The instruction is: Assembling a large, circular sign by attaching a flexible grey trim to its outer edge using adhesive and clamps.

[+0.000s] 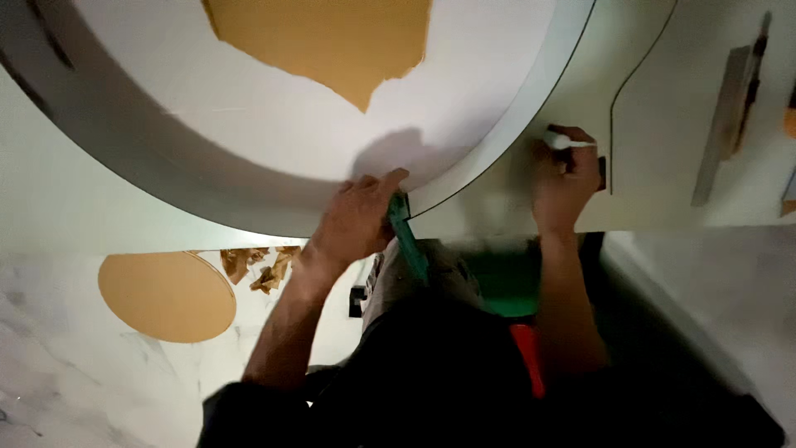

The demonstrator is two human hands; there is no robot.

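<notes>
left hand [356,217]: fingers closed on a green tool [406,236], pressed against the curved white panel [274,133] edge | right hand [566,178]: fingers wrapped on a white marker [568,143], right of the panel edge on the table [663,124] | flat metal blade [728,116] farther right | tan round patch [166,296] below the panel
</notes>
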